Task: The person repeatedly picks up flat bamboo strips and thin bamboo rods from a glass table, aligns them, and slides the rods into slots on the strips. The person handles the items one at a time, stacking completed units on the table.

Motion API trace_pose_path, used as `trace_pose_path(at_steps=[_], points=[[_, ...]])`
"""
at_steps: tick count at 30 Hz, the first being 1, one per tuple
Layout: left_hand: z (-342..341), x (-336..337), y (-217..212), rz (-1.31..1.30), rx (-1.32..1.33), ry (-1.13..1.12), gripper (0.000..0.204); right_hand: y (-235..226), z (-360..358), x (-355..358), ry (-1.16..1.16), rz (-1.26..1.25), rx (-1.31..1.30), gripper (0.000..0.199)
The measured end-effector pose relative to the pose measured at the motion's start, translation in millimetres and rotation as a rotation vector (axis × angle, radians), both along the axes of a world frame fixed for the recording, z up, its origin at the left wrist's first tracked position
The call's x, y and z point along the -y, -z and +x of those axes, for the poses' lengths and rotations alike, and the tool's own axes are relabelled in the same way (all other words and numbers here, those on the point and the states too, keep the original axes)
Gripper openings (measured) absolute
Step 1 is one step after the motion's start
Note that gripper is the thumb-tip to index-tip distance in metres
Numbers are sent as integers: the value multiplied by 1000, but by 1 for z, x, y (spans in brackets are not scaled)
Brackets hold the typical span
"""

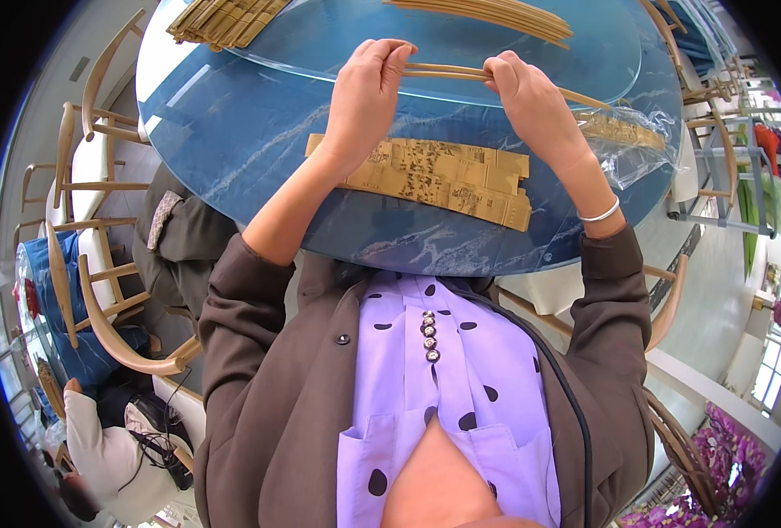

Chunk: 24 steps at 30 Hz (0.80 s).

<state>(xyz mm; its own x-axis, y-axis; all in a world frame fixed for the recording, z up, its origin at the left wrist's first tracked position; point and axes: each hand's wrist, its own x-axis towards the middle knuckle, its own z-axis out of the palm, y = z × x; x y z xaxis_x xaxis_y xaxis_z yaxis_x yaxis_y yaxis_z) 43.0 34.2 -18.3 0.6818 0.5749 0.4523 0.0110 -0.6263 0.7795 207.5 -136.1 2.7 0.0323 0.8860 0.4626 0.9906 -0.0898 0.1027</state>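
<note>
A pair of light wooden chopsticks point(443, 71) stretches level between my two hands over the blue marbled table point(250, 150). My left hand point(368, 97) pinches them near their left end. My right hand point(531, 101) closes round them further along, and their other end sticks out past it to the right. Below my hands lies a flat row of gold printed paper sleeves point(439, 180). Beside my right wrist, a crumpled clear plastic bag point(637, 150) has more gold paper in or under it.
A clear glass turntable point(311, 79) covers the table's far part. On it rest a bundle of chopsticks point(496, 19) and, at the left, a stack of gold sleeves point(228, 22). Wooden chairs point(91, 185) stand around. Another person in a white sleeve point(109, 458) is at the lower left.
</note>
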Motion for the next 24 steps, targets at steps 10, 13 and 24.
trace_pose_path(at_steps=[10,13,24], points=[[-8,43,-19,29,-138,280,48,-28,-45,71,88,22,37,24],[-7,53,-23,-213,-172,538,48,-20,-58,85,125,57,-144,22],[9,56,14,454,-256,711,32,4,-55,115,555,-268,-1207,35]])
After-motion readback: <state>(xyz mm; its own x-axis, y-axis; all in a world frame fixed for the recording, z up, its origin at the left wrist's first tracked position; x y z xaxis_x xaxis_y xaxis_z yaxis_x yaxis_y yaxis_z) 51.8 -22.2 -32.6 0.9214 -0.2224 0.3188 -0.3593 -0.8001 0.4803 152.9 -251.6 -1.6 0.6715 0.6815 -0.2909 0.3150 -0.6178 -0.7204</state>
